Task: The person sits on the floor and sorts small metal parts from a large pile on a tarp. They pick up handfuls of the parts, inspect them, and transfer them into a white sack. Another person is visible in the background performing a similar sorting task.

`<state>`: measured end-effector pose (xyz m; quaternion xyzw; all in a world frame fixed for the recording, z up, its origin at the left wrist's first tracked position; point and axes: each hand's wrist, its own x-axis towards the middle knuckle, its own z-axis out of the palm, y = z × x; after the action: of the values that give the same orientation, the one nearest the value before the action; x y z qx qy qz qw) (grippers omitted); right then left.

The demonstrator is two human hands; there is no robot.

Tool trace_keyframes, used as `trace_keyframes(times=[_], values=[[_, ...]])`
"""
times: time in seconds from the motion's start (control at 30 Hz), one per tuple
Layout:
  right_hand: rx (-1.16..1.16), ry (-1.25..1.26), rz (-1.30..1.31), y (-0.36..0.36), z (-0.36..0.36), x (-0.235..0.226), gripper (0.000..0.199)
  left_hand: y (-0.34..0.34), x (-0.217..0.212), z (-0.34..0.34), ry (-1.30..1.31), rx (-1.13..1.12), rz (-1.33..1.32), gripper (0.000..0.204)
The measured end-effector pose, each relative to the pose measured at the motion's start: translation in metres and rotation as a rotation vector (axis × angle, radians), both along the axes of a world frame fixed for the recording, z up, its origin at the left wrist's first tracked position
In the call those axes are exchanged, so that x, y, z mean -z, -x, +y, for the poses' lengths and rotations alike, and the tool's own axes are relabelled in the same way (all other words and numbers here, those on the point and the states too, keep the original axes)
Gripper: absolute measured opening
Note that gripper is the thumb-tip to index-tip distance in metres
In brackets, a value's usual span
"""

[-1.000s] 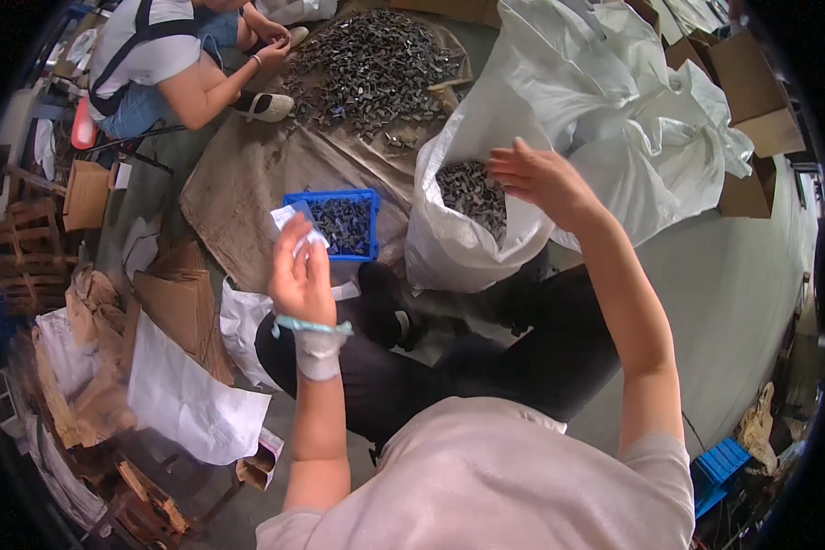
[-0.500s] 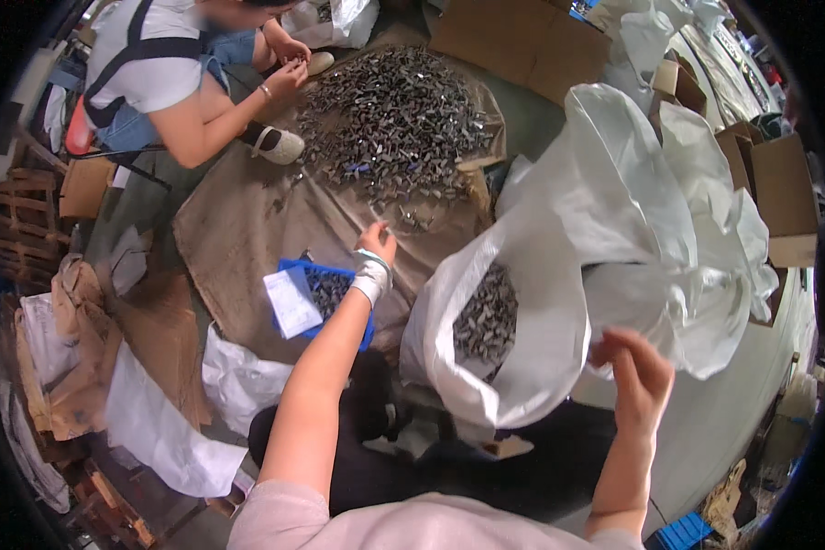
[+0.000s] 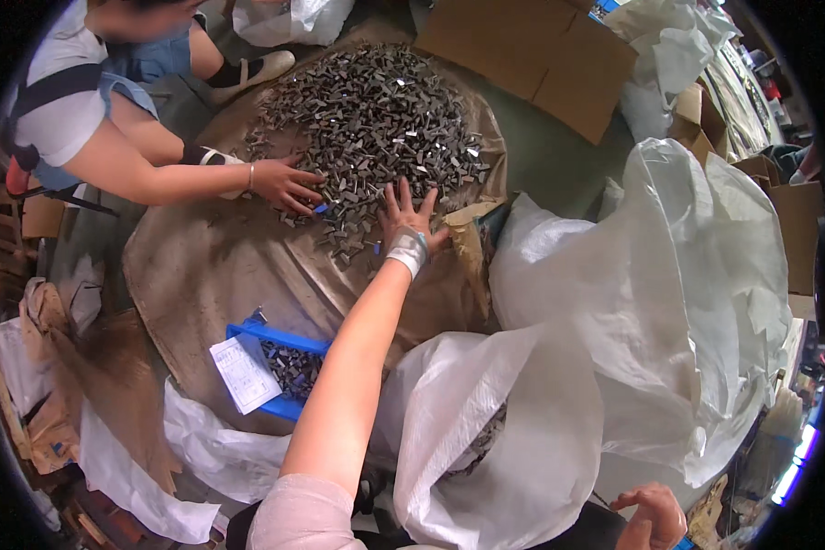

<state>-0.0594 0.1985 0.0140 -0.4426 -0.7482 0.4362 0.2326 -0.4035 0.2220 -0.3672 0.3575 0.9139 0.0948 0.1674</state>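
Observation:
My left hand (image 3: pixel 411 215) is stretched forward with its fingers spread over the near right edge of a heap of small dark grey metal pieces (image 3: pixel 376 119). A white band wraps its wrist. The heap lies on a brown sheet (image 3: pixel 192 266). At the lower right my right hand (image 3: pixel 653 515) hangs in the air beside an open white woven sack (image 3: pixel 559 431); its fingers are loosely bent and apart from the thumb, with nothing seen in them. More dark pieces (image 3: pixel 486 440) show inside the sack. Under my left forearm, a blue bin (image 3: pixel 289 408) holds similar pieces and a white paper slip (image 3: pixel 245 374).
A co-worker's hand (image 3: pixel 287 186) reaches to the heap's left edge. Large white sacks (image 3: pixel 642 302) stand at the right. Behind the heap lies a flattened cardboard box (image 3: pixel 532 60). Brown paper and white sheeting (image 3: pixel 137 467) crowd the lower left.
My left hand has gone forward onto the heap and spread its fingers. My right hand has dropped lower. The co-worker's hand has come down to the heap. The whole view has shifted.

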Motion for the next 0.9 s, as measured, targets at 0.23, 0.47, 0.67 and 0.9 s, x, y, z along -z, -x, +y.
trace_keyframes(times=[0.23,0.47,0.67,0.9], values=[[0.047,0.037,-0.001,0.002,0.004,0.005,0.029,0.005,0.046,-0.026,-0.288,0.126,0.23,0.042],[0.052,0.082,-0.012,0.003,0.001,-0.005,0.026,-0.014,0.027,-0.051,-0.228,0.189,0.22,0.045],[0.015,0.09,-0.068,0.002,0.002,-0.009,0.026,-0.005,0.052,-0.033,-0.16,0.167,0.3,0.044],[-0.014,0.127,-0.059,-0.004,0.004,-0.009,0.027,0.001,0.04,-0.05,-0.119,0.305,0.245,0.043]])
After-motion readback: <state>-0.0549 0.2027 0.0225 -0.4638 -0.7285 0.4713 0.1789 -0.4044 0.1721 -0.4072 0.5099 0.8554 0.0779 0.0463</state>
